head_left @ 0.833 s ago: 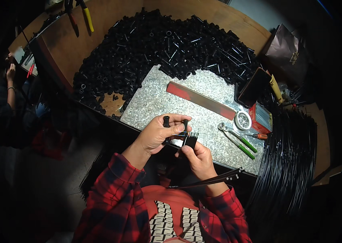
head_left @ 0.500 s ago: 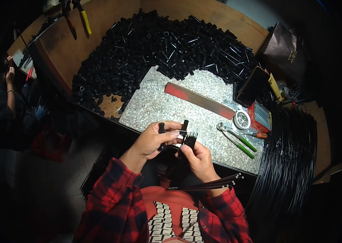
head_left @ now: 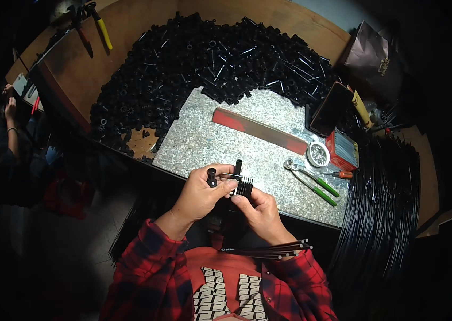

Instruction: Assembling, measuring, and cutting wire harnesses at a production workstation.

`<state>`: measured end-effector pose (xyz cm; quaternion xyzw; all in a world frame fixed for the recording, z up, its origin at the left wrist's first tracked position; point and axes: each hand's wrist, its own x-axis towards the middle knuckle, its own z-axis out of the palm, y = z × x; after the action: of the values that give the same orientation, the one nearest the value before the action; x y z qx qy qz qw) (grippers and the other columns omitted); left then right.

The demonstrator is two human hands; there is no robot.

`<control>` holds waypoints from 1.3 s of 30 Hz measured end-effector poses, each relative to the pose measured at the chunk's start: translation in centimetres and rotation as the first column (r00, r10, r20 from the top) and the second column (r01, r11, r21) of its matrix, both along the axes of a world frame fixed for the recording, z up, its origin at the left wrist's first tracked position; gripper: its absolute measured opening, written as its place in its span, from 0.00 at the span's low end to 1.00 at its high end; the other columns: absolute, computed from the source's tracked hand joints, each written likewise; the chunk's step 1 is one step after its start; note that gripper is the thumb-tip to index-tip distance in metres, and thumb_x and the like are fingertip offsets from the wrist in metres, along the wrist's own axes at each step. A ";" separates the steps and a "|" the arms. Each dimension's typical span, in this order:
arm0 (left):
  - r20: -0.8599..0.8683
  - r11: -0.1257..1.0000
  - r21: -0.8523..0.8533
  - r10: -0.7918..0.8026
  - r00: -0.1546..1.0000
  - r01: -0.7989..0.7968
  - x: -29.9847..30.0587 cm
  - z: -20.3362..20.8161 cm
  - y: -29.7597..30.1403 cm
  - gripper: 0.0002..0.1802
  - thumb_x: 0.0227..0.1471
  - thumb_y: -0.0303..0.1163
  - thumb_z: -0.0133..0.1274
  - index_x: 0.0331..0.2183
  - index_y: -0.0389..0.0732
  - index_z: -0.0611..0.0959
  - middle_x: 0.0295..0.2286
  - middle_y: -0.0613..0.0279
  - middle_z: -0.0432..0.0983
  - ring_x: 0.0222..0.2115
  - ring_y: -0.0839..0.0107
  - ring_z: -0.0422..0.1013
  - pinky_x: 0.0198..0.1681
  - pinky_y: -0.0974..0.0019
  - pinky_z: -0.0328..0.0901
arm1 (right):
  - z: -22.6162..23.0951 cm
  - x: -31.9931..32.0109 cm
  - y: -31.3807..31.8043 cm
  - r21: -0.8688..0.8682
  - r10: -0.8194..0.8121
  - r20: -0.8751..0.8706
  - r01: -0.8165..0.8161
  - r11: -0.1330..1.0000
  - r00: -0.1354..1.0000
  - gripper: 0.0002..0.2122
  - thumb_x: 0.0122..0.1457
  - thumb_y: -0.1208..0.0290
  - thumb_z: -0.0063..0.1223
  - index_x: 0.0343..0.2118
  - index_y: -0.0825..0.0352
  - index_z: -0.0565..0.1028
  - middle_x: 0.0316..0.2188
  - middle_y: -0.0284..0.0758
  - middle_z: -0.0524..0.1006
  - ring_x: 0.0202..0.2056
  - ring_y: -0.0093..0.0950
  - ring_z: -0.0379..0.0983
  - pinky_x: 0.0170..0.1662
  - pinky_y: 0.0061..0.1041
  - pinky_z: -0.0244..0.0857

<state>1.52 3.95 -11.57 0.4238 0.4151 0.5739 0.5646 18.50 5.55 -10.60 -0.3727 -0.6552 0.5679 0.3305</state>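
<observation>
Just beyond the table's near edge, my left hand [head_left: 196, 192] is closed round black tubular fittings. One fitting [head_left: 212, 177] stands between its fingers, and another black tube [head_left: 238, 167] rises at the fingertips. A thin silvery pin or wire end also shows by these fingertips. Close on the right, my right hand [head_left: 262, 213] pinches a bundle of thin black cables [head_left: 244, 187], their ends fanned upward side by side. The bundle's other ends [head_left: 295, 249], with small pale round tips, stick out over my right wrist. My fingertips nearly meet, and hide where the pieces touch.
A large heap of black fittings [head_left: 199, 59] fills the back of the table. On the speckled slab [head_left: 194, 139] lie a reddish bar [head_left: 258, 131], green-handled pliers [head_left: 314, 182] and a white cup of small metal parts [head_left: 318, 154]. Black cables [head_left: 381, 203] hang at right. A person's arm [head_left: 12, 125] shows far left.
My left hand has tilted the fitting in its fingers and its fingertips have come closer to the cable ends. The cable bundle has shifted slightly left. The whole view has moved a little.
</observation>
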 end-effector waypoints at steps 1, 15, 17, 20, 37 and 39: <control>-0.001 1.000 -0.001 0.000 1.000 0.000 0.0 0.0 0.0 0.15 0.51 0.24 0.56 0.42 0.30 0.77 0.29 0.64 0.76 0.27 0.83 0.69 0.30 0.78 0.65 | 0.0 0.0 0.0 -0.008 0.001 -0.005 -0.001 1.000 1.000 0.08 0.60 0.73 0.51 0.39 0.72 0.76 0.31 0.30 0.79 0.33 0.15 0.71 0.38 0.18 0.66; 0.164 0.968 0.002 -0.249 0.955 0.252 -0.6 0.1 0.3 0.18 0.50 0.26 0.58 0.43 0.31 0.77 0.32 0.65 0.75 0.24 0.83 0.67 0.29 0.80 0.63 | -1.3 1.9 1.5 -0.359 0.142 -0.107 -0.172 0.917 0.984 0.09 0.59 0.65 0.55 0.34 0.66 0.74 0.25 0.25 0.73 0.21 0.11 0.64 0.21 0.13 0.59; 0.214 0.982 -0.005 -0.181 0.960 0.187 0.5 -0.1 0.0 0.18 0.50 0.26 0.58 0.44 0.32 0.76 0.32 0.64 0.76 0.24 0.83 0.67 0.28 0.80 0.63 | -1.5 2.1 1.7 -0.344 0.160 -0.114 -0.190 0.919 0.981 0.10 0.58 0.63 0.55 0.37 0.65 0.75 0.28 0.26 0.75 0.24 0.12 0.66 0.22 0.13 0.62; 0.310 0.994 -0.033 -0.090 0.946 0.106 1.1 -0.7 -1.0 0.19 0.50 0.27 0.58 0.44 0.33 0.74 0.33 0.62 0.76 0.24 0.83 0.67 0.26 0.81 0.62 | -1.5 1.9 1.5 -0.354 0.133 -0.097 -0.159 0.922 0.986 0.10 0.58 0.63 0.55 0.36 0.65 0.75 0.27 0.25 0.75 0.23 0.12 0.66 0.22 0.13 0.61; 0.262 0.992 -0.114 0.077 0.962 -0.048 2.0 -0.8 -1.5 0.17 0.57 0.39 0.51 0.36 0.32 0.80 0.29 0.64 0.77 0.21 0.84 0.63 0.25 0.80 0.59 | -1.6 1.7 1.7 -0.350 0.147 -0.105 -0.175 0.920 0.984 0.09 0.59 0.66 0.55 0.26 0.65 0.72 0.20 0.26 0.73 0.16 0.12 0.63 0.19 0.13 0.57; 0.282 0.994 -0.104 0.056 0.958 -0.028 1.9 -0.8 -1.7 0.19 0.58 0.39 0.49 0.38 0.31 0.80 0.29 0.64 0.77 0.21 0.84 0.64 0.25 0.79 0.60 | -1.4 1.6 1.6 -0.355 0.145 -0.126 -0.181 0.917 0.981 0.09 0.59 0.66 0.54 0.26 0.65 0.72 0.21 0.26 0.74 0.16 0.12 0.63 0.19 0.13 0.57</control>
<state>3.39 2.22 -12.37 0.2993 0.3664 0.6195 0.6264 20.12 7.16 -12.04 -0.3436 -0.5502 0.7227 0.2385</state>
